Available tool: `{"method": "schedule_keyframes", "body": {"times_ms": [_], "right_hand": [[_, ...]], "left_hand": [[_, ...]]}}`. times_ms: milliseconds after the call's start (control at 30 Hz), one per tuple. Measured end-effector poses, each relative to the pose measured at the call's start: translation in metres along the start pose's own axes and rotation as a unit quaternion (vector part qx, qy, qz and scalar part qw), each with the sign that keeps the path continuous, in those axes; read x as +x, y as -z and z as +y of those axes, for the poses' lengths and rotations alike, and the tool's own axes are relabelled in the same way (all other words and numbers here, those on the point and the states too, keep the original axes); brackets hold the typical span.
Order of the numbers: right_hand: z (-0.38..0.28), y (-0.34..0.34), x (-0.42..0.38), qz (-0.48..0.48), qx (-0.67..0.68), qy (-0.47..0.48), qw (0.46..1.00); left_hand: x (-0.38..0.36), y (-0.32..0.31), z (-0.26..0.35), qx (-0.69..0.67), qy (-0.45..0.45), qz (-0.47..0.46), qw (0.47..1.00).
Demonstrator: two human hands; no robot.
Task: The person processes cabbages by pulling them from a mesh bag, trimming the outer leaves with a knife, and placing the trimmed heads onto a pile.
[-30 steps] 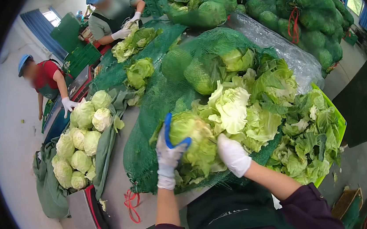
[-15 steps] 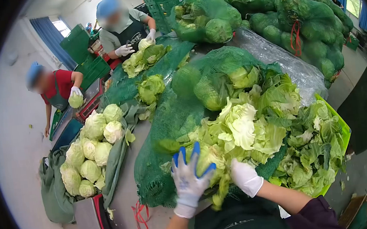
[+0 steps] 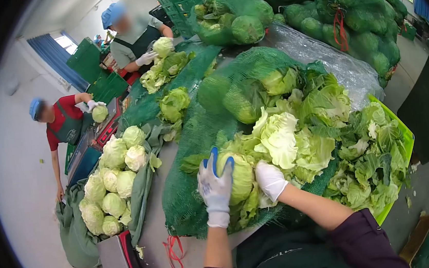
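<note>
A pale green cabbage (image 3: 240, 177) lies among loose leaves on the green mesh netting (image 3: 180, 209) in front of me. My left hand (image 3: 215, 183), in a grey glove with blue fingertips, grips its left side, the fingers over its top. On the cabbage's right is my right hand (image 3: 271, 180) in a white glove. Its fingers are curled, and whatever they hold is hidden. Large outer leaves (image 3: 277, 141) are piled just beyond both hands. More whole cabbages (image 3: 242, 103) sit under the netting further back.
A cloth-lined heap of trimmed cabbages (image 3: 111, 182) stands left, behind a scale (image 3: 121, 262). A lime-green crate (image 3: 406, 141) of leaves is at right. Full net sacks (image 3: 348, 23) are stacked behind. Two co-workers (image 3: 135, 38) handle cabbages across the table. Red string (image 3: 173, 254) lies near the front edge.
My left hand has come down from spread fingers to close around the cabbage's left side. My right hand has moved slightly left and up against it. The view has shifted a little.
</note>
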State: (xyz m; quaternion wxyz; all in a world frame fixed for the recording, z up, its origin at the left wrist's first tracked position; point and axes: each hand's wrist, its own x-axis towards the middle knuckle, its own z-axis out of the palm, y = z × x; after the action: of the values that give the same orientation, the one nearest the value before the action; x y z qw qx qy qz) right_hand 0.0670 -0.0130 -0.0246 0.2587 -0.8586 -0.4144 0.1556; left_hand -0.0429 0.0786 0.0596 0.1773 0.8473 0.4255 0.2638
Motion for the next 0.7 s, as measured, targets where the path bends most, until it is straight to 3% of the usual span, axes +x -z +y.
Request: {"method": "schedule_keyframes", "body": {"times_ms": [67,167,200,233,267,333,367,400,467,500,567,600,700], "right_hand": [[0.0,0.002,-0.003,0.005,-0.017,-0.056,0.998],[0.001,0.003,0.016,-0.012,0.019,0.051,0.998],[0.001,-0.005,0.036,-0.078,0.023,0.019,0.997],[-0.006,0.013,0.038,-0.144,0.023,0.019,0.989],[-0.003,0.006,0.041,-0.142,0.022,0.019,0.989],[-0.008,0.007,0.052,-0.21,-0.008,0.051,0.976],[-0.003,0.007,0.05,-0.24,0.056,-0.014,0.969],[-0.005,0.008,0.043,-0.238,0.057,-0.015,0.97],[-0.01,0.004,0.023,-0.071,0.072,-0.012,0.995],[-0.016,0.014,0.009,-0.078,0.033,0.025,0.996],[-0.031,0.014,-0.018,-0.004,0.109,-0.036,0.993],[-0.031,0.012,-0.025,0.005,0.088,0.02,0.996],[-0.025,-0.01,-0.032,0.076,0.111,0.071,0.988]], "left_hand": [[-0.011,-0.003,0.001,0.038,-0.003,0.021,0.999],[0.006,-0.001,-0.018,-0.086,-0.02,0.019,0.996],[0.017,-0.013,-0.047,0.047,-0.184,0.025,0.981],[0.03,-0.01,-0.044,-0.068,-0.041,-0.028,0.996],[0.04,-0.01,-0.039,-0.182,0.103,-0.078,0.975],[0.039,-0.009,-0.036,-0.139,0.056,-0.065,0.987],[0.033,-0.008,-0.037,-0.09,0.013,-0.06,0.994],[0.029,-0.006,-0.035,-0.09,0.01,-0.061,0.994],[0.022,0.0,-0.035,-0.198,-0.004,-0.036,0.979],[0.022,0.001,-0.043,-0.259,0.012,-0.048,0.965],[0.024,0.004,-0.059,-0.328,0.032,-0.072,0.941],[0.026,0.004,-0.063,-0.399,0.057,-0.097,0.91],[0.03,0.01,-0.056,-0.373,0.039,-0.13,0.918]]}}
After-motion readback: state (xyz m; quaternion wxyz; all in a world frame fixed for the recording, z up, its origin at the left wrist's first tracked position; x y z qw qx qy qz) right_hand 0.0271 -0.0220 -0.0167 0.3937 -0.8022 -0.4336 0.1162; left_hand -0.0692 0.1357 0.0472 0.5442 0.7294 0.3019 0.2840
